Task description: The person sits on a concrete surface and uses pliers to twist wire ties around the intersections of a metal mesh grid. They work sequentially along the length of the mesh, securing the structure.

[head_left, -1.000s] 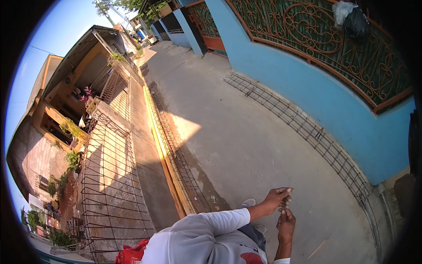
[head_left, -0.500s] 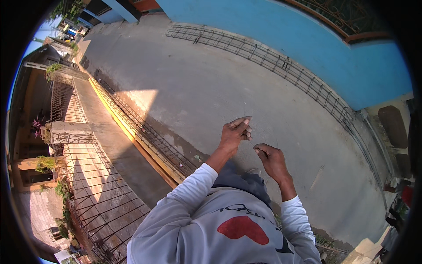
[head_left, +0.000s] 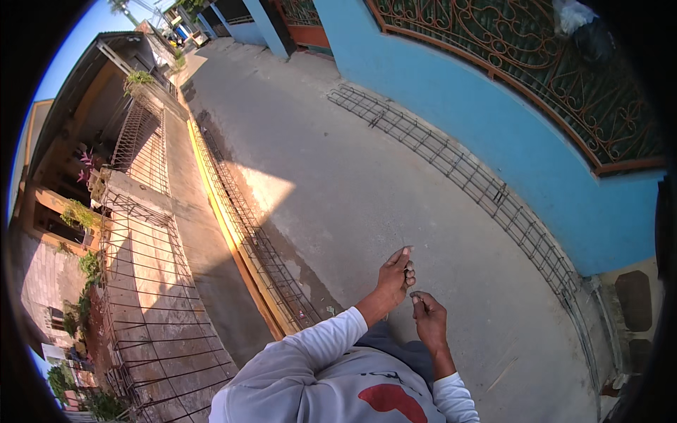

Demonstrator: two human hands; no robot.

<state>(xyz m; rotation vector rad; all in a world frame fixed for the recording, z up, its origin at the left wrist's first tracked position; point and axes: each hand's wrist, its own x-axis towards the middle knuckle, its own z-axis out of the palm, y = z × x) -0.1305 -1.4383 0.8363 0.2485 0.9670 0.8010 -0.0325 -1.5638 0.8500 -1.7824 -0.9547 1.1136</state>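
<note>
My left hand [head_left: 395,276] is stretched out in front of me over the concrete road [head_left: 367,183], fingers curled together, with a tiny pale bit at the fingertips. Just below and to its right, my right hand [head_left: 429,321] pinches something thin and dark between thumb and forefinger. Both bits are too small to identify. The hands are close together but apart. I wear long white sleeves [head_left: 317,345] and a white shirt with a red patch.
A long steel rebar cage [head_left: 451,158] lies along the foot of the blue wall [head_left: 508,155]. Another rebar cage [head_left: 247,229] lies beside the yellow kerb. A metal fence [head_left: 155,310] with plants runs on the left. An ornate grille [head_left: 536,77] tops the wall.
The view has swung about while both hands stayed close together before me. My left hand now reaches a little farther out than my right.
</note>
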